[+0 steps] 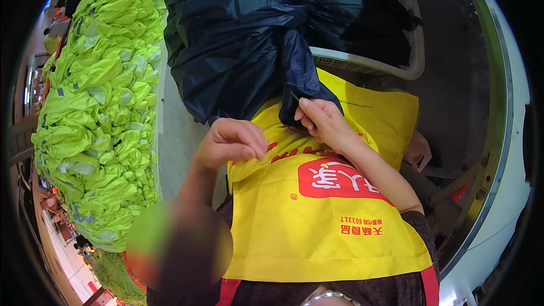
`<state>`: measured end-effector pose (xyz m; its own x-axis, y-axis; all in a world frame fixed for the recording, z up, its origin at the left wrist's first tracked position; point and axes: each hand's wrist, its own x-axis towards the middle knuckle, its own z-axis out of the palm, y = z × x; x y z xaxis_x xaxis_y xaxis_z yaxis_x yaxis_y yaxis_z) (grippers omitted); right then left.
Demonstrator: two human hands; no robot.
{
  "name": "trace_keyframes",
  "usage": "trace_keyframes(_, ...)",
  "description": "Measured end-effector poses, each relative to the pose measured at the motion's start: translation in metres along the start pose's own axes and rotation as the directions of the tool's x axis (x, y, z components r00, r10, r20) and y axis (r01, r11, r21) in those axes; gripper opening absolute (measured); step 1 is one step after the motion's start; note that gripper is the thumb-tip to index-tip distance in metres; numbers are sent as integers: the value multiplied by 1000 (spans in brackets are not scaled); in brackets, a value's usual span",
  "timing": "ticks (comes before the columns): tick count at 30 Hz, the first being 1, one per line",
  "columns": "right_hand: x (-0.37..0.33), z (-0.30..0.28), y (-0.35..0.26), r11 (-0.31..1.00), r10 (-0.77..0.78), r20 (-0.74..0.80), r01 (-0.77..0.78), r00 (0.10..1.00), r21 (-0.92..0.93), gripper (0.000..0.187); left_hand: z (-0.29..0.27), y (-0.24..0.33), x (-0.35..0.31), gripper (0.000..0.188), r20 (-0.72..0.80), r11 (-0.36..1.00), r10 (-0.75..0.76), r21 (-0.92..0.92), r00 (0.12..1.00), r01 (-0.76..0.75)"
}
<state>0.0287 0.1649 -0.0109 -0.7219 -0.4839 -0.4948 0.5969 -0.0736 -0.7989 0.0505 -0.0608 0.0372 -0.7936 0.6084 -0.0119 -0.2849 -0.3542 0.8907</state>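
We see our right hand pinching the dark navy garment at twelve o'clock, our left hand curled loosely on the yellow apron, trimming apparently unfinished.

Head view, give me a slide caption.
Right hand pinches dark navy fabric; left hand rests on yellow apron.

The place looked like a garment workshop. A long heap of bright yellow-green safety vests with grey reflective strips ran along the left side, stacked in bulk as in a sewing or packing line. A pile of dark navy cloth filled a white plastic basket at the far side of a pale work table. The worker wore a yellow apron with red straps. Further clutter at the far left was too blurred to tell.
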Motion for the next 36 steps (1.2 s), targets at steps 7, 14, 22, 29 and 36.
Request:
trace_keyframes(7, 0, -8, -1, 989, -31, -19, 28, 999, -144, 38, -88, -11, -94, 24, -539, 241, -696, 447, 474, 861)
trace_keyframes(14, 4, -10, 2, 992, -22, 4, 22, 1000, -127, 37, -4, 14, 1, 61, -419, 434, 164, 844, 893, 316)
trace_keyframes(22, -10, -34, 3, 840, -192, -39, 144, 981, -524, 36, -36, -32, 104, 17, -127, 583, -196, 783, 972, 219)
trace_keyframes(29, -8, -47, 8, 642, -707, -333, 369, 623, -672, 28, -28, -31, 120, 15, -215, 827, -309, 421, 927, 373)
trace_keyframes(36, 5, -89, -21, 875, -395, -114, 335, 912, -350, 16, -35, -22, 128, 12, -214, 897, -418, 56, 883, 438)
